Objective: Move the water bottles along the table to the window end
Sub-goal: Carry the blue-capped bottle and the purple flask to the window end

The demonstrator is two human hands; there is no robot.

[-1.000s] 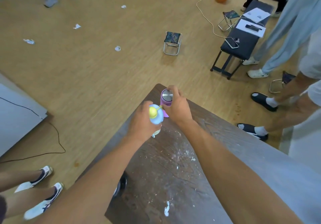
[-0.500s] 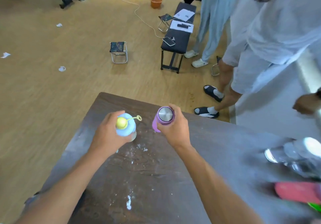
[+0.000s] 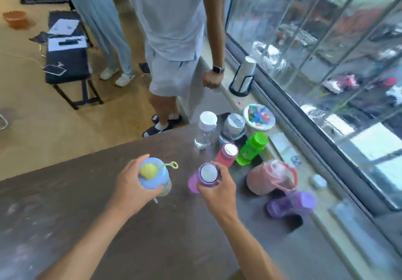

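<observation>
Two bottles are in our hands: the left hand (image 3: pixel 130 187) grips the blue-capped bottle (image 3: pixel 154 177), the right hand (image 3: pixel 218 189) the purple bottle (image 3: pixel 207 176). A second ago we were at the far end of the table (image 3: pixel 65 203); now the window (image 3: pixel 326 40) and the gathered bottles (image 3: pixel 228 140) are near, so we judge only setting down remains.

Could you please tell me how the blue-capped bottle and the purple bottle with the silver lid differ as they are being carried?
The blue-capped bottle is in the left hand; the purple bottle is in the right hand. The blue-capped bottle has a wide domed cap with a yellow knob and loop, the purple bottle a flat silver lid. The blue-capped bottle's body looks clear, the purple bottle's coloured. Both are upright, gripped near the top, short of the bottles by the window.
</observation>
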